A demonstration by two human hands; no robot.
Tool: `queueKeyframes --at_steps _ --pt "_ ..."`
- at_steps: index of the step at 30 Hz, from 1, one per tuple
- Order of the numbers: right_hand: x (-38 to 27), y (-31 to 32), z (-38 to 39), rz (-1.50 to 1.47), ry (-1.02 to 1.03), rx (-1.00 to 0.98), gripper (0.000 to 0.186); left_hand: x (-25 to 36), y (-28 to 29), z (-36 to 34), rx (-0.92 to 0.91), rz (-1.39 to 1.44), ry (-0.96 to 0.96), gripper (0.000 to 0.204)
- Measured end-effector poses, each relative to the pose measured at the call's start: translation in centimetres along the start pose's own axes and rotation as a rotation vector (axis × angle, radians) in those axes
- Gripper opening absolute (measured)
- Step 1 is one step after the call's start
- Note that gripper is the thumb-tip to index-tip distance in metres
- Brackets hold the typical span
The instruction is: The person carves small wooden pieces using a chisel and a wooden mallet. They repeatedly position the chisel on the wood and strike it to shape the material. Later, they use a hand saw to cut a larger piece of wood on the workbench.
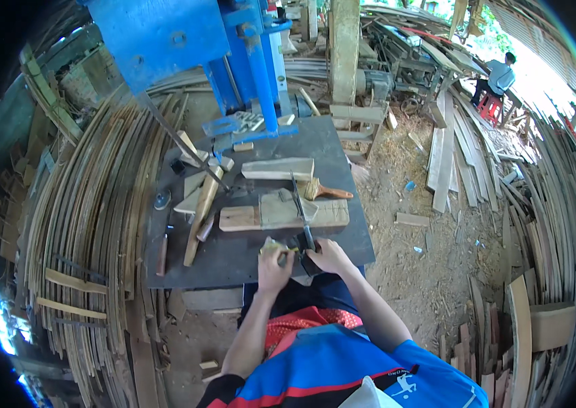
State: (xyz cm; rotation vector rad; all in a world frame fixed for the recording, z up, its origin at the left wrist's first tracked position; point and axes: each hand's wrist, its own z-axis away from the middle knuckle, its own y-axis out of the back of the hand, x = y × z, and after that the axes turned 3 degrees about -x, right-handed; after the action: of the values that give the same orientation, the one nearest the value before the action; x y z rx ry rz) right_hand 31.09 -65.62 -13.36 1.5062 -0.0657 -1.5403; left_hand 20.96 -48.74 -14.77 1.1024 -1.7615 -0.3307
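My left hand (274,264) is over the table's near edge with its fingers curled in. A bit of yellow-green shows at its fingertips, too small to name. Close by on the right, my right hand (329,258) is closed beside the dark handle of a long thin-bladed tool (299,204); what its fingers hold is hidden. The blade lies across a grey sheet-like piece (275,212) on a wooden block (235,218). A wide brush with a wooden handle (332,193) rests behind the block. Farther back lies a shaped pale wood piece (277,168).
The dark tabletop (260,265) also bears a long wooden piece (204,204) and a wooden-handled tool (162,256). A blue machine (165,41) rises at its far side. Long boards (84,217) are stacked at left and right. A person (501,76) sits on a red stool far right.
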Motion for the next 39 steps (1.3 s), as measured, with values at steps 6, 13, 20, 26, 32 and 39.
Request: queueKeyframes --at_steps 6,13,20,26,32,39 --pt "0.3 -0.2 -0.1 -0.095 0.045 0.016 0.039 0.5 2.0 -1.2 -0.013 -0.117 0.006 0.014" --pt "1.2 -1.1 -0.9 -0.214 -0.016 -0.096 0.039 1.4 -0.1 1.0 -0.508 0.381 0.578 0.035" --pt "-0.3 -1.0 0.2 -0.371 -0.029 -0.210 0.055 1.8 0.5 1.5 -0.364 0.220 0.388 0.024" --pt "0.3 -2.8 0.1 -0.404 0.072 -0.090 0.056 3.5 -0.1 0.7 -0.360 0.273 0.355 0.021" --pt "2.0 -4.3 -0.2 -0.404 0.241 0.179 0.036 3.2 0.0 0.6 -0.418 0.327 0.250 0.025" --pt "1.0 -3.0 -0.1 -0.017 0.242 0.232 0.031 3.9 0.2 0.5 -0.321 0.235 0.067 0.027"
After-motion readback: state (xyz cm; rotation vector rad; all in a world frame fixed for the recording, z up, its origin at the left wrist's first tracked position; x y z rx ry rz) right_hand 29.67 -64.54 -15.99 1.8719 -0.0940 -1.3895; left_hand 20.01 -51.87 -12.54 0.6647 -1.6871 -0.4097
